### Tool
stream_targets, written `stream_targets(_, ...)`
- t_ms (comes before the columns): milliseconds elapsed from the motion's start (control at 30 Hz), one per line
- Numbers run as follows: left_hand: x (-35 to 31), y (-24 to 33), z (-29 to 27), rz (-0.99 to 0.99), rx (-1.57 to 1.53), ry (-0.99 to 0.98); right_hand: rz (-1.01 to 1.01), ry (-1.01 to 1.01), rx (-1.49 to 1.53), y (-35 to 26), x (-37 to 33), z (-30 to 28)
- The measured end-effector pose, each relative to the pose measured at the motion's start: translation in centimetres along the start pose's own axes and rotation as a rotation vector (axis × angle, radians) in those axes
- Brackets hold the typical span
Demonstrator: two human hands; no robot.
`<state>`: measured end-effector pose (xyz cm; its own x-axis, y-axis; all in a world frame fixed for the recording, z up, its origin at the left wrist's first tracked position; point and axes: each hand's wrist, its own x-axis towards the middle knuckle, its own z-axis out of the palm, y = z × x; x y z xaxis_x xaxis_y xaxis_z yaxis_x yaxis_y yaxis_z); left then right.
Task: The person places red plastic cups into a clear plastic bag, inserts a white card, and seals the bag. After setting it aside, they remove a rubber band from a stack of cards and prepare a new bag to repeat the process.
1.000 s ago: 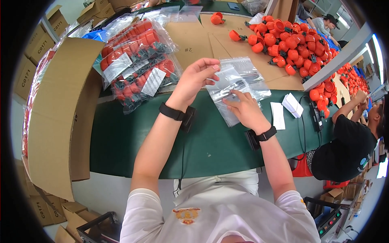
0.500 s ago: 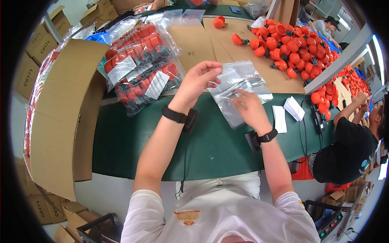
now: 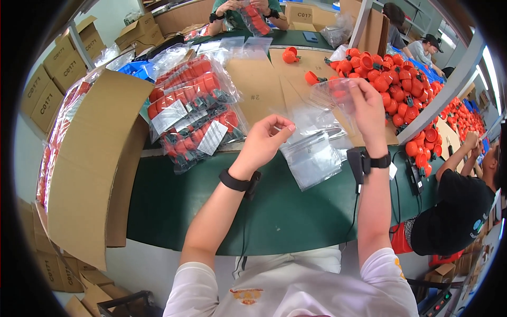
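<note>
My right hand [image 3: 369,108] is raised over the far edge of the green table [image 3: 285,227], thumb and fingers pinching a clear plastic bag [image 3: 331,95] that hangs out to the left. Below it lies a loose pile of clear zip bags [image 3: 311,161], flat and see-through. Left of that pile hovers my left hand [image 3: 266,138], thumb and fingertips pressed together; whether anything thin is between them I cannot make out. Farther left, filled bags [image 3: 193,113] of red cup-shaped parts with dark fittings and white labels are stacked. Each wrist wears a black strap with a small device.
An upright cardboard box [image 3: 100,164] stands at the left. Red cup-shaped parts [image 3: 391,79] are heaped at the right beside a grey post [image 3: 443,95]. A black power strip [image 3: 413,177] and cables lie at the right edge. Co-workers sit across the table and at the right.
My right hand has risen up and right, lifting a clear bag off the pile. The left hand has moved lower and slightly right. Across the table, a co-worker's hands holding a filled bag show now.
</note>
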<state>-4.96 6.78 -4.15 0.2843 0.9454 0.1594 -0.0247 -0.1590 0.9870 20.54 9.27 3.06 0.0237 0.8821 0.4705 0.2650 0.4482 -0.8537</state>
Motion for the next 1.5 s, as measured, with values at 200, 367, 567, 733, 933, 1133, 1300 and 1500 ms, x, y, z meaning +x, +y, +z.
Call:
stream_targets(200, 0.1, -2.0, 0.2, -0.078, -0.11, 0.037, 0.282, -0.257, 0.852, -2.6, -2.4, 0.3)
stream_targets(367, -0.6, 0.4, -0.2, -0.059, -0.785, -0.285, 0.397, -0.311, 0.891, -2.2, -2.7, 0.8)
stream_targets(567, -1.4, 2.8, -2.2, 0.068, -0.633, 0.141, 0.352, -0.528, 0.436, -0.6, -3.2, -0.8)
stream_targets(733, -3.0, 6.1, -2.8, 0.251, -0.441, -0.055, 0.014, -0.694, 0.042, -0.6, -2.6, -1.1)
stream_targets(933, -4.0, 6.6, -1.1, 0.207, -0.126, -0.122, 0.087, -0.795, 0.659, -1.0, -2.7, 1.0)
stream_targets(1133, -3.6, 5.4, -1.0, 0.28, 0.091, -0.188, 0.301, -0.758, 0.491, 0.5, -1.9, 0.0)
stream_targets(1300, -3.5, 5.5, -0.4, 0.226, 0.25, -0.159, 0.332, -0.742, 0.35, -0.3, -2.1, -0.9)
stream_targets(1500, -2.8, 5.8, 0.5, 0.326, 0.586, 0.166, 0.338, -0.667, 0.342, -0.3, -2.1, -1.5)
